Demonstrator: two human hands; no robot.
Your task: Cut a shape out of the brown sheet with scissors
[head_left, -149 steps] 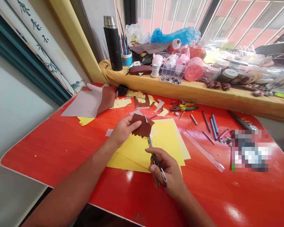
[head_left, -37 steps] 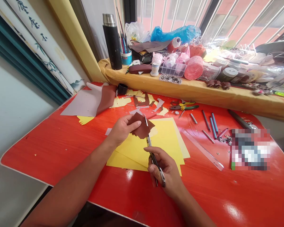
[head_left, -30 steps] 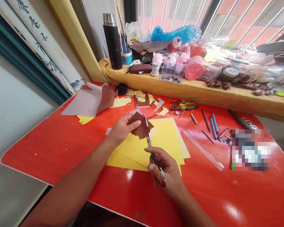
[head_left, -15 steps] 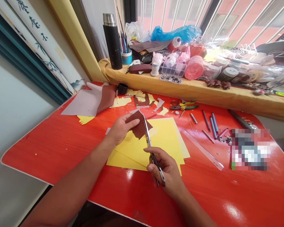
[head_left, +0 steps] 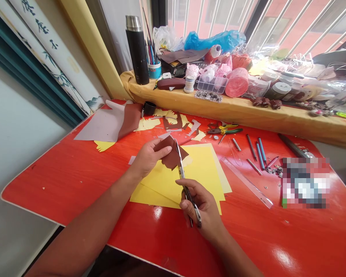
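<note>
Over yellow sheets | left hand pinches brown piece | right hand grips scissors

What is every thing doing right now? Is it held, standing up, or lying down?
brown piece: held in the air, lower edge jagged.
left hand: pinching the brown piece.
scissors: blades at the brown piece.
right hand: gripping the scissors.
yellow sheets: lying flat, stacked.
flask: upright, capped.
pliers: lying flat.
ruler: lying flat.
</note>
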